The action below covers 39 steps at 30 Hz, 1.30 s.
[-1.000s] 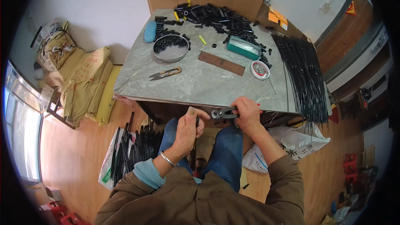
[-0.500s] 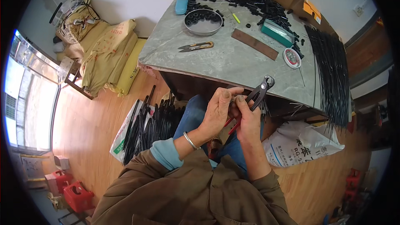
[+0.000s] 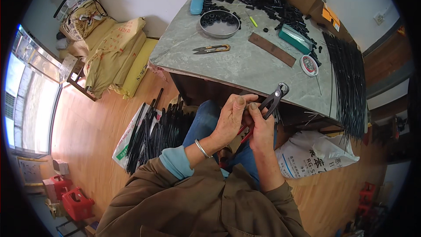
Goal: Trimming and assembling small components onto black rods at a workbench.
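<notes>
Both hands meet above my lap, at the table's near edge. My right hand (image 3: 262, 129) is closed round a pair of pincers (image 3: 274, 101); their dark metal jaws point up and away, and the red handles run down below the palm. My left hand (image 3: 229, 118), with a silver bangle on its wrist, is right beside it, thumb and fingers pressed together. Between the two thumbs a tiny dark piece seems to be pinched, too small and covered to name.
On the grey table (image 3: 175, 55) are thread snips (image 3: 212, 49), a round metal tin (image 3: 220, 30) of black parts, a rusty flat bar (image 3: 272, 49), a small white bowl (image 3: 309, 65) and long black rods (image 3: 348, 79). More rods (image 3: 158, 131) lie left of my legs; a white sack (image 3: 313, 153) lies right.
The view has shifted slightly, so the table sits a little further right in the picture. Both hands keep almost the same pose, with the pincers still in the right.
</notes>
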Each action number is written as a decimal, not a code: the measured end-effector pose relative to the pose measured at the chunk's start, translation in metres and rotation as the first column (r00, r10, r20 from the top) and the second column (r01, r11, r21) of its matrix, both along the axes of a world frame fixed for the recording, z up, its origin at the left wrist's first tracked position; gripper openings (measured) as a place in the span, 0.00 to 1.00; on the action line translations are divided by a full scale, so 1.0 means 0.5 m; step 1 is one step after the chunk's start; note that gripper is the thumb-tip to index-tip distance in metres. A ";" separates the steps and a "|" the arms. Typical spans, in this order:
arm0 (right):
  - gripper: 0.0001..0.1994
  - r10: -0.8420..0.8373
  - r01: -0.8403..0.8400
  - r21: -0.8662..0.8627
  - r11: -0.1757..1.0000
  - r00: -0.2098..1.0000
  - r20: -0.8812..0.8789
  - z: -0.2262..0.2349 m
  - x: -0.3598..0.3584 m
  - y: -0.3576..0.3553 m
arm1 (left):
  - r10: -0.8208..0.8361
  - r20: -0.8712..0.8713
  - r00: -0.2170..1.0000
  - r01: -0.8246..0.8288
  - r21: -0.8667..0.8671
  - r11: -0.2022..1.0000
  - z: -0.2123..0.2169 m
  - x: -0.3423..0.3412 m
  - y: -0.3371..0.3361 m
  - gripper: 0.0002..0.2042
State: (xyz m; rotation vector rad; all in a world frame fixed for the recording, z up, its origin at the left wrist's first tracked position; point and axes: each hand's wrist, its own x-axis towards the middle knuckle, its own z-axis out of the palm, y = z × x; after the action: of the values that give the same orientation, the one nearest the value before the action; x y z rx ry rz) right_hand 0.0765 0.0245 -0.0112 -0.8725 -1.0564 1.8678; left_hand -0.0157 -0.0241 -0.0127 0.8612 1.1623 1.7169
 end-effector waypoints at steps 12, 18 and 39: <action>0.06 0.003 -0.005 -0.053 0.999 1.000 -0.030 -0.003 0.002 -0.004 | 0.004 -0.007 1.000 -0.005 -0.037 0.999 -0.003 -0.002 -0.006 0.30; 0.07 0.013 -0.015 -0.055 0.998 0.999 -0.033 -0.005 0.003 -0.006 | 0.031 -0.029 0.999 -0.032 -0.017 0.999 -0.010 0.001 -0.005 0.29; 0.16 0.186 -0.239 0.239 0.941 0.956 0.225 0.075 0.035 -0.016 | 0.098 0.123 0.988 -0.072 -0.198 0.977 0.022 -0.039 -0.012 0.34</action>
State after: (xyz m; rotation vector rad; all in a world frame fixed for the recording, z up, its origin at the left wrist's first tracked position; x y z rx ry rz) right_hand 0.0938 0.0163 0.0264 -0.8251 -1.5407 1.7827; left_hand -0.0351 -0.0302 -0.0017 0.5779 1.2673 1.6698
